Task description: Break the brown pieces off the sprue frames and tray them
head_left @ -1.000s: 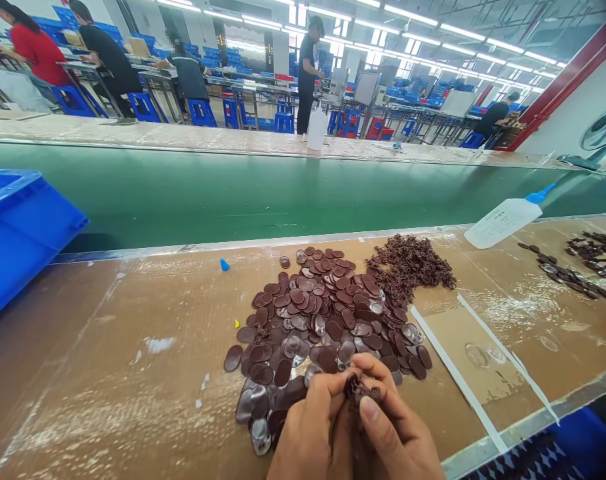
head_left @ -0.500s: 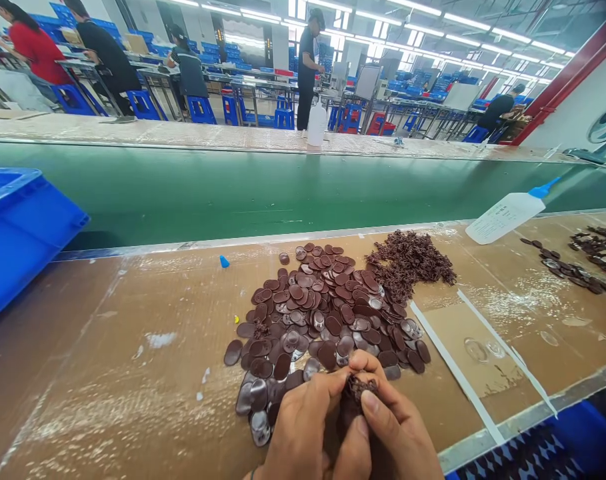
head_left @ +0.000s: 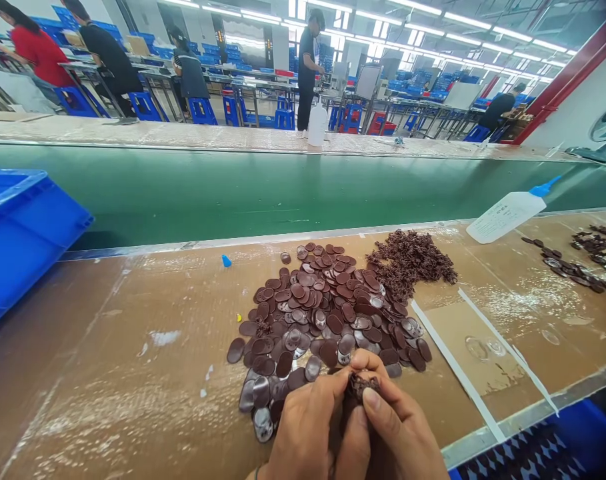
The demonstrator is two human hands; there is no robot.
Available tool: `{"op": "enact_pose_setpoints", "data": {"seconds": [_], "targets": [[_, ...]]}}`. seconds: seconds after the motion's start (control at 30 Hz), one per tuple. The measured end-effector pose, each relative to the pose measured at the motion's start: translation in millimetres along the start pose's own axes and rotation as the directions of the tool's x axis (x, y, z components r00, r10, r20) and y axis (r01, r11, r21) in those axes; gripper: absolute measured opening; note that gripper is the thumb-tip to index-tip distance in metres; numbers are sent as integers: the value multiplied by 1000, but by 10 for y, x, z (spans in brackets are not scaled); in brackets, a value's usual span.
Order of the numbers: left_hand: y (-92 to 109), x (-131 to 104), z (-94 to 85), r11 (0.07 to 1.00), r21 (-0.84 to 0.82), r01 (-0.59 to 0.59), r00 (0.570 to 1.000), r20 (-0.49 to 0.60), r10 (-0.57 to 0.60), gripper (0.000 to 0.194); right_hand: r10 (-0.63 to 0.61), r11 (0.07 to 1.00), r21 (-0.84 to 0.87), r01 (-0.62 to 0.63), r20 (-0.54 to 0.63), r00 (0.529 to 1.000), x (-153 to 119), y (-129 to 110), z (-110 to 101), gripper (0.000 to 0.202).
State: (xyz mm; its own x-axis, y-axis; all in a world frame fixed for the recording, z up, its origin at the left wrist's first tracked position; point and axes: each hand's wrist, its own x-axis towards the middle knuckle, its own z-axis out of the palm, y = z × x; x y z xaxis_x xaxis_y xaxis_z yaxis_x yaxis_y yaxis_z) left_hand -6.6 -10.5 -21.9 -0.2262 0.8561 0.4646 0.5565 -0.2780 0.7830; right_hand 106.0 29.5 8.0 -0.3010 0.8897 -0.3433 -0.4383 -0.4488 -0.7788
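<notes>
A small dark-brown curly piece (head_left: 363, 385) is pinched at the near edge of the brown, glossy-covered worktop (head_left: 133, 373), its frilled top left exposed between thumbs and fingers. It is gripped from the left by the left hand (head_left: 307, 420) and from the right by the right hand (head_left: 400, 420), with fingers closely bent and almost no gap left. What is covered lower down cannot be told. Dark-brown flat oval pieces (head_left: 327, 300) are piled just beyond; a dark-brown curly heap (head_left: 413, 263) is set far right of them.
</notes>
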Motion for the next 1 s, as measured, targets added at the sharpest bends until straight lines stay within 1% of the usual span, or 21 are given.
{"op": "enact_pose_setpoints", "data": {"seconds": [0.07, 0.23, 0.3, 0.37, 0.43, 0.47, 0.53, 0.63, 0.73, 0.9, 0.93, 1.0], "targets": [[-3, -3, -5, 1000, 14, 20, 1000, 10, -20, 30, 20, 1000, 13, -20, 18, 1000, 1, 3, -15, 30], [-16, -6, -5, 997, -73, 25, 999, 28, -23, 30, 38, 999, -9, -38, 28, 999, -2, 20, -24, 30], [-28, -3, -24, 999, -47, 9, 999, 50, -7, 31, 40, 999, 8, -40, 2, 999, -7, 25, -11, 32], [-41, -1, -52, 1000, -3, -4, 995, 96, 4, 34, 50, 998, 35, -50, -22, 998, -13, 28, 2, 32], [-50, -1, -76, 1000, 12, -10, 989, 145, 8, 36, 69, 995, 67, -68, -11, 998, -19, 28, 8, 30], [-50, -1, -83, 1000, 18, -9, 988, 152, 7, 36, 75, 994, 79, -75, 1, 997, -21, 28, 7, 29], [-46, -1, -87, 999, 37, -9, 989, 148, 4, 35, 76, 993, 85, -78, 16, 997, -25, 28, 4, 30], [-36, 5, -82, 998, 68, -1, 991, 135, -8, 35, 77, 994, 73, -77, 5, 997, -30, 21, 9, 32], [-44, 14, -86, 999, 32, -9, 988, 152, 4, 34, 87, 992, 89, -89, 17, 996, -35, 6, 28, 33], [-51, 1, -88, 1000, 30, -4, 985, 174, -2, 36, 112, 987, 107, -119, 66, 991, -44, -18, 38, 29], [-41, -3, -78, 1000, 24, -1, 986, 169, -4, 35, 117, 987, 102, -124, 67, 991, -46, -21, 36, 29], [-13, -7, -46, 1000, 14, 17, 992, 124, -18, 32, 130, 986, 95, -135, 60, 990, -48, -24, 29, 28]]}}
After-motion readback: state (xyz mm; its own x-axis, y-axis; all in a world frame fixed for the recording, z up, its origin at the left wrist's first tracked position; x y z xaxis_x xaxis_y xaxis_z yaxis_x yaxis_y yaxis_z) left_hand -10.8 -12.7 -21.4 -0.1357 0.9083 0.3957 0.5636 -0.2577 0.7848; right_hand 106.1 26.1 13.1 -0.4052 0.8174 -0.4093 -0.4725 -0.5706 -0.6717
